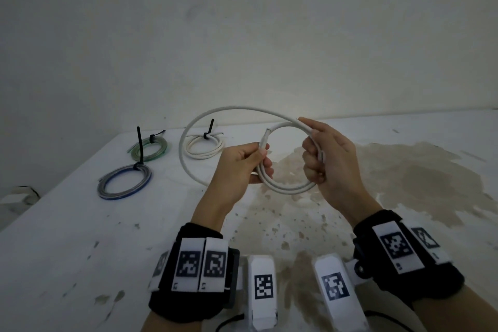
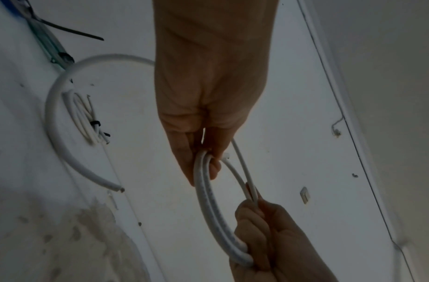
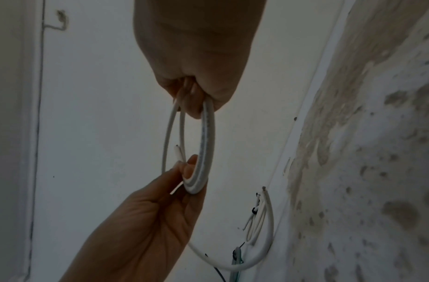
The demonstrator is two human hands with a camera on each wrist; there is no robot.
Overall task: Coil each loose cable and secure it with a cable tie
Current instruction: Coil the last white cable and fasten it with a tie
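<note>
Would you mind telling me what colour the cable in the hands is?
White; the cable held by both hands shows best in the head view.

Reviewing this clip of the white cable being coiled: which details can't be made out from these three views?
- How many turns the white cable already has: the right hand and left hand cover where the strands meet.
- Any spare cable tie: none visible; the table is cut off by every view's edges.
- Green coil: squeezed against the picture edge and blurred in both wrist views.
- Printing on the cable jacket: too blurred in the wrist views.
</note>
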